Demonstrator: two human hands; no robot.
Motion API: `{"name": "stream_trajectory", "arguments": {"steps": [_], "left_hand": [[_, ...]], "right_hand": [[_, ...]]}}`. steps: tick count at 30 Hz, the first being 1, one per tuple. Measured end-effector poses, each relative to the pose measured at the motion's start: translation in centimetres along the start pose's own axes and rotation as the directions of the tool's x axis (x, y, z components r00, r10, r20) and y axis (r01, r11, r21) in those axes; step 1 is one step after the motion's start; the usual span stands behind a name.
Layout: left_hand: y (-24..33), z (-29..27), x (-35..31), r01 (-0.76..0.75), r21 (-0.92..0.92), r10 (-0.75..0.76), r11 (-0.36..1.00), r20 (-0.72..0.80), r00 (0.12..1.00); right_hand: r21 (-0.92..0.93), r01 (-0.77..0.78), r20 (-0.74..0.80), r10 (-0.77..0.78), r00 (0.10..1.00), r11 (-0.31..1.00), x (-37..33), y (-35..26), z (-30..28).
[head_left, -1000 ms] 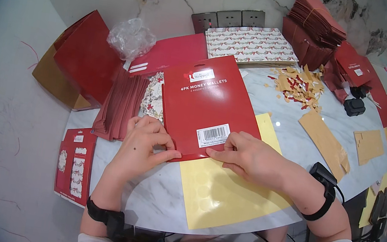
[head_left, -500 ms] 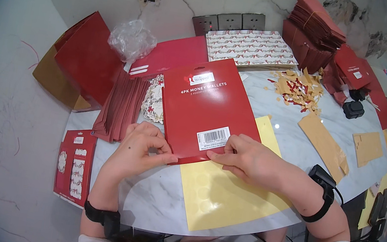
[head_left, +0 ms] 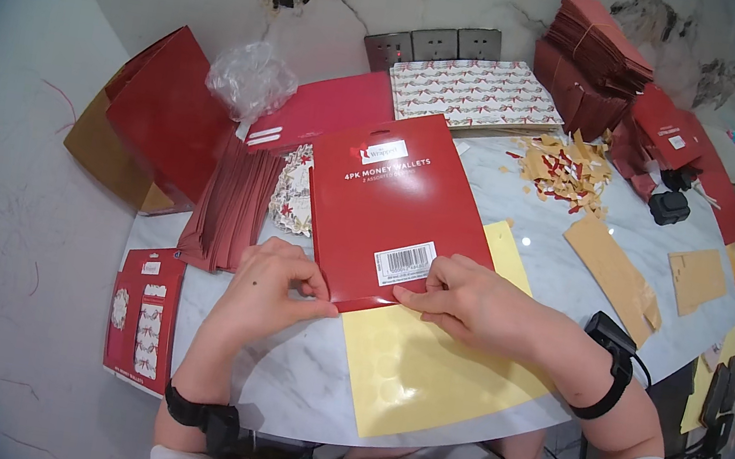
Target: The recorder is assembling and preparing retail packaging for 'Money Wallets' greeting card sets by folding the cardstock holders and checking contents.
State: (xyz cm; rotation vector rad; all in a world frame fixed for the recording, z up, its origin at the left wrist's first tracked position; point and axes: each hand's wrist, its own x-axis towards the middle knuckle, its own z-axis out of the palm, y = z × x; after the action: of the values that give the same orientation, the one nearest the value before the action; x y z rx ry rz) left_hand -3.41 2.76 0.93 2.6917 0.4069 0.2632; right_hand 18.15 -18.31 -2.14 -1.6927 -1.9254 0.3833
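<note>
A flat red card packet (head_left: 405,202) with a hanging slot at its top and a white barcode label lies in front of me. Its lower right part covers a glossy yellow sheet of clear round stickers (head_left: 421,380). My left hand (head_left: 278,287) pinches the packet's lower left corner between thumb and fingers. At the bottom edge, below the barcode, my right hand (head_left: 471,297) has its fingers closed, with the thumb pressed on the card. A narrow fold runs along that edge between the two hands. The right fingers hide part of the edge.
To the left are dark red folded sleeves (head_left: 225,199), a large red and brown box (head_left: 151,117) and a filled packet (head_left: 144,315). Behind sit patterned cards (head_left: 474,91) and bundled red envelopes (head_left: 591,68). Paper scraps (head_left: 571,172) and brown paper pieces (head_left: 612,276) lie right.
My left hand has shifted slightly right along the packet's lower left corner, its thumb now further across the edge. My right hand and the packet stay nearly in place.
</note>
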Motion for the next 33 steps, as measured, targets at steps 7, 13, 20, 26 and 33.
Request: {"name": "stream_trajectory", "arguments": {"steps": [7, 13, 20, 26, 33], "left_hand": [[-0.3, -0.9, -0.3, 0.066, -0.083, -0.052, 0.994, 0.154, 0.987], [0.2, -1.0, -0.2, 0.06, 0.022, -0.063, 0.998, 0.21, 0.976], [0.2, -0.6, -0.3, 0.068, -0.014, -0.065, 0.998, 0.168, 0.984], [-0.1, -0.3, -0.2, -0.023, -0.017, 0.024, 1.0, 0.078, 0.997], [0.3, -0.7, -0.1, 0.124, -0.46, -0.062, 0.879, 0.148, 0.987]], "right_hand": [[0.027, -0.014, 0.018, 0.013, 1.0, 1.0, 0.2, 0.0, 0.0], [0.014, -0.014, 0.022, 0.014, 1.0, 1.0, 0.0, 0.1, -0.1], [0.015, -0.017, 0.029, 0.017, 0.999, 1.0, 0.1, -0.1, -0.1], [0.03, 0.01, -0.029, -0.009, 1.0, 0.999, -0.1, 0.5, 0.3], [-0.171, 0.031, -0.14, -0.055, 0.989, 0.985, 0.5, -1.6, -0.8]]}}
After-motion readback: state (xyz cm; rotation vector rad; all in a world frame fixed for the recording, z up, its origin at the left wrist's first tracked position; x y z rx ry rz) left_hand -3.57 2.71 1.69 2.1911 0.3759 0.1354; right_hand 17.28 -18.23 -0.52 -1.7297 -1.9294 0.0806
